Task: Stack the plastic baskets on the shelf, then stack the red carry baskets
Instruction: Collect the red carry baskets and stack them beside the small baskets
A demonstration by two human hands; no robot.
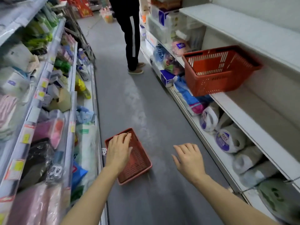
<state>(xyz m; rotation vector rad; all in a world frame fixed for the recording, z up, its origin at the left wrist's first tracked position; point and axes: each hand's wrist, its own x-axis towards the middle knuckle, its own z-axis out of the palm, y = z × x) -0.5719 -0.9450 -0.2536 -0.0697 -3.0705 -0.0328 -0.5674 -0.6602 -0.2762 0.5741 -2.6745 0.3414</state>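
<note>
The left hand (118, 151), fingers relaxed, is hovering directly over a red slatted plastic basket (138, 161) whose long axis is running away from it; the right hand (189, 158), also spread and holding nothing, is hanging beside it.

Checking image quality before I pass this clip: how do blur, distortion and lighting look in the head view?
Head view: wide-angle bending curves the shelves toward the edges; motion blur smears the left shelf goods and softens the red carry basket on the right shelf; the left hand, right hand and floor basket read fairly clearly; lighting is even, with no harsh glare.
</note>
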